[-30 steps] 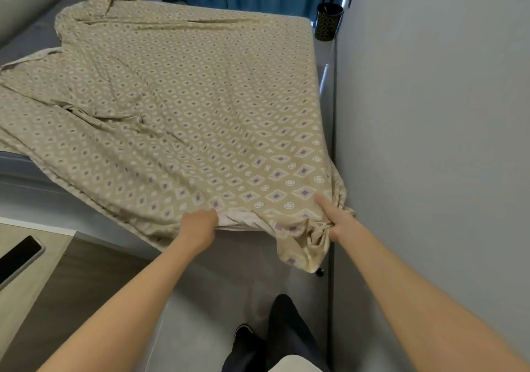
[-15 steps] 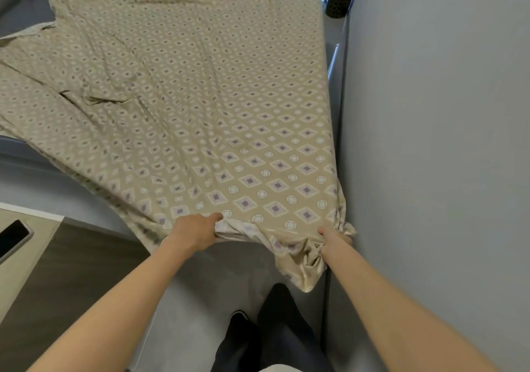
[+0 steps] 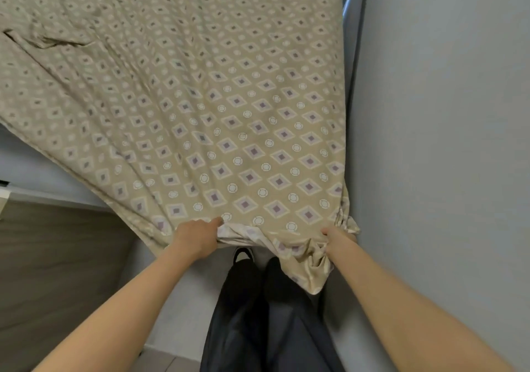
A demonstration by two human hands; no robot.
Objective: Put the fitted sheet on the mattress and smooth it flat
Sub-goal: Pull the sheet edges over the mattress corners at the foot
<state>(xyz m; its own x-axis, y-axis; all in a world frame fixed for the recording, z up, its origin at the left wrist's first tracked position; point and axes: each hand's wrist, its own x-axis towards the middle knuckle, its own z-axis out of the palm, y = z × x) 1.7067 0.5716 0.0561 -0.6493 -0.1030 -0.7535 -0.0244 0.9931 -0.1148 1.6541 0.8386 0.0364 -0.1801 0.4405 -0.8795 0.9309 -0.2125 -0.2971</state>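
The beige fitted sheet (image 3: 218, 108) with a purple diamond pattern lies spread across the grey mattress (image 3: 31, 168), pulled taut toward its near right corner. My left hand (image 3: 198, 238) grips the sheet's gathered hem at the foot edge. My right hand (image 3: 334, 238) holds the bunched elastic corner right beside the wall, and a loose tail of fabric hangs down below it. A crease crosses the sheet at the upper left. The mattress corner itself is hidden under the cloth.
A pale grey wall (image 3: 444, 142) runs close along the bed's right side, leaving a narrow gap (image 3: 351, 42). My dark trousers and shoes (image 3: 258, 300) stand at the bed's foot. A brown wooden surface (image 3: 57, 271) sits at the lower left.
Both hands have drawn the sheet's corner nearer to me and lower, stretching the fabric tighter. The view has tilted down, so the bed's far end and the phone have left the frame.
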